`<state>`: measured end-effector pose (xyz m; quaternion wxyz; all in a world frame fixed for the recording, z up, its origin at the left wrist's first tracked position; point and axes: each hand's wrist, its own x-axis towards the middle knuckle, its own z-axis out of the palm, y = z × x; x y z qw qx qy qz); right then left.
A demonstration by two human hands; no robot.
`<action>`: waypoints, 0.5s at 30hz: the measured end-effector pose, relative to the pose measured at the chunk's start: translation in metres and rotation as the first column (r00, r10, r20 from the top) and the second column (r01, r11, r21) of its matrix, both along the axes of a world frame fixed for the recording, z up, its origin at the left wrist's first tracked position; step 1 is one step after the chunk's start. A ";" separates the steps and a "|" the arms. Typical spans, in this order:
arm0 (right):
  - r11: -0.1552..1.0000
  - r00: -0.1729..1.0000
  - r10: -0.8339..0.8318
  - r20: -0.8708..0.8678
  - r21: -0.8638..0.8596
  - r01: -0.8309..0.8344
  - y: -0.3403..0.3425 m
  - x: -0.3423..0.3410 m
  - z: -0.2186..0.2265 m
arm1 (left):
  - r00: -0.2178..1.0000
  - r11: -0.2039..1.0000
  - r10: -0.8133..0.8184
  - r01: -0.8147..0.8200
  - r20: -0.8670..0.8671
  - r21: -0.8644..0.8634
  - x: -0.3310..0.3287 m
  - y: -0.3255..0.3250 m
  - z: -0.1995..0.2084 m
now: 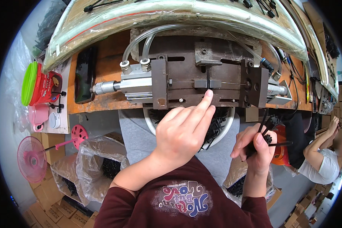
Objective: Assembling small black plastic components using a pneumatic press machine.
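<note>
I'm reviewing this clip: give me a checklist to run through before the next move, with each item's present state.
1. Black stick lies between the two small grey blocks of the machine: ok.
2. Black stick held firmly there: cannot tell; no grip force shows.
3. Left hand clear of the blocks: not ok; its fingers reach the stick's near end.
4. Right hand holding black parts: ok, away from the blocks.
5. Clear hoses joined to the left cylinder: ok, both meet its fittings.
6. Air pressure in the hoses: cannot tell.
</note>
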<state>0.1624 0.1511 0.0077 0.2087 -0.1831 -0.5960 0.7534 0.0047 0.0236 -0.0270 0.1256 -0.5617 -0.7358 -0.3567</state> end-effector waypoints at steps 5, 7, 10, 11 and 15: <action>0.974 0.991 -0.134 0.017 0.189 0.128 -0.005 -0.001 -0.012 | 1.000 0.999 0.019 -0.020 -0.025 -0.040 -0.003 0.005 0.006; 0.980 0.984 -0.175 0.032 0.100 0.171 -0.008 0.000 -0.014 | 0.999 1.000 0.008 -0.009 -0.042 -0.029 -0.004 0.006 0.004; 0.985 0.983 -0.160 0.086 -0.054 0.165 -0.011 0.001 -0.011 | 0.999 1.000 0.000 -0.001 -0.050 -0.030 -0.005 0.005 0.002; 0.987 0.986 -0.154 0.071 -0.030 0.156 -0.013 0.000 -0.011 | 0.999 0.999 -0.003 0.002 -0.050 -0.032 -0.005 0.004 0.002; 0.978 0.972 -0.204 0.116 -0.012 0.207 -0.014 -0.002 -0.015 | 0.984 0.993 -0.105 0.112 0.144 -0.041 -0.007 -0.002 0.018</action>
